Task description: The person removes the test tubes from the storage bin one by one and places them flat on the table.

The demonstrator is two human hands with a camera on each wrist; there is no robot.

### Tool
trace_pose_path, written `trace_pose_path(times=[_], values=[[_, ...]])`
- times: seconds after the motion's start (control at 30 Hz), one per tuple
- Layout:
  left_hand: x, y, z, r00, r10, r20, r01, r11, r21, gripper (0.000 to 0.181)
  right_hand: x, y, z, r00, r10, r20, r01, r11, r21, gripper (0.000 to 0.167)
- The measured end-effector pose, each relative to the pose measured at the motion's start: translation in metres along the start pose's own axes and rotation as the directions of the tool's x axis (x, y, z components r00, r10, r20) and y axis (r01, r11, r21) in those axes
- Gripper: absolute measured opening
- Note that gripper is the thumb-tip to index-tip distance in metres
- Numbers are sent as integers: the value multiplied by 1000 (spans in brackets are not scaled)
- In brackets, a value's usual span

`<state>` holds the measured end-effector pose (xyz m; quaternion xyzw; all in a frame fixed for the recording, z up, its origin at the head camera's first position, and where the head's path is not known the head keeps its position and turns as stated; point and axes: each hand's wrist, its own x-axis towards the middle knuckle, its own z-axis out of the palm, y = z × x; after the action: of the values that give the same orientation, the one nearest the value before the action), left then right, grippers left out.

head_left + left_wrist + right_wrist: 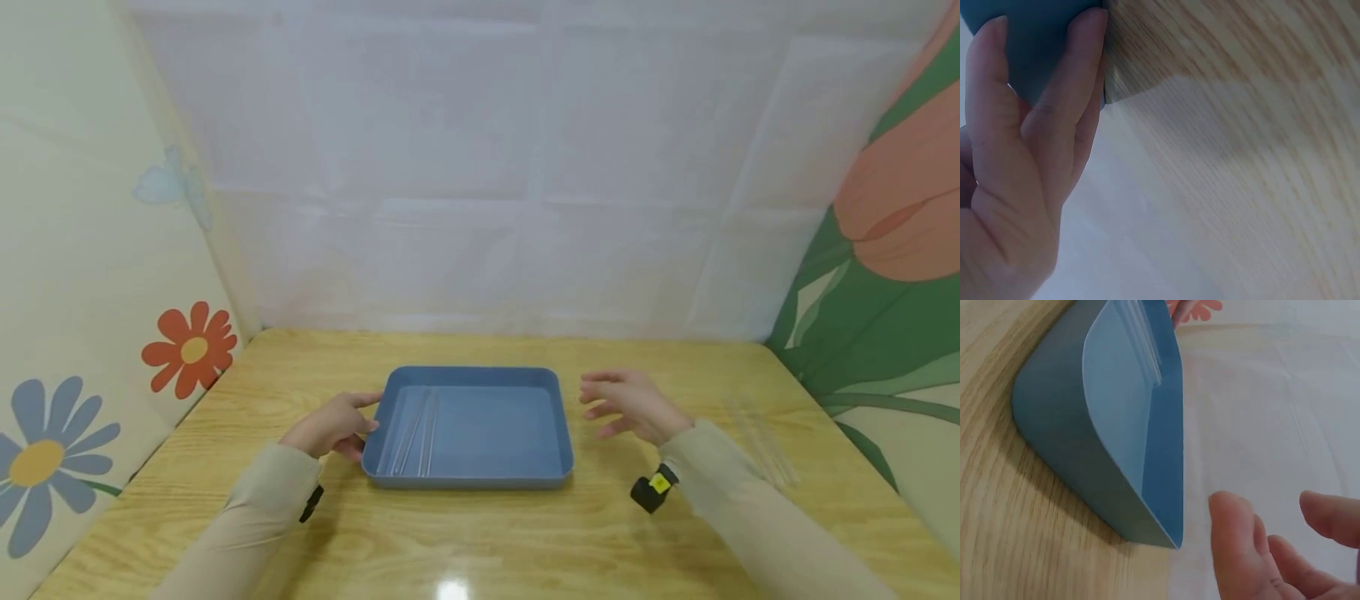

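A blue rectangular tray (495, 429) stands on the wooden table, with several clear thin sticks (427, 433) lying lengthwise in its left part. The left hand (337, 427) is at the tray's left side, its fingers touching the outer wall; in the left wrist view, the fingers of that hand (1029, 137) lie extended against the blue wall (1035, 50). To the right of the tray, the right hand (630, 406) is held apart from it, fingers loosely spread and empty. The right wrist view shows a gap between the tray (1066, 431) and the right hand (1272, 556).
More clear sticks (763, 442) lie on the table (465, 533) at the right, beside the right forearm. A white sheet (480, 167) hangs behind the table. Flower-patterned cloths stand at the left (75, 250) and right (900, 250).
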<state>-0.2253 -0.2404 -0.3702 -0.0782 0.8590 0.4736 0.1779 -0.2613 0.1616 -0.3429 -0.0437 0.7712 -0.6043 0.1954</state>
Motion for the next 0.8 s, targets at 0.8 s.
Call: trace_pose_path(times=[0.8], values=[[2, -2, -1, 1000, -19, -4, 19, 1000, -21, 59, 13, -20, 39, 996, 27, 87, -28, 1000, 12, 45]])
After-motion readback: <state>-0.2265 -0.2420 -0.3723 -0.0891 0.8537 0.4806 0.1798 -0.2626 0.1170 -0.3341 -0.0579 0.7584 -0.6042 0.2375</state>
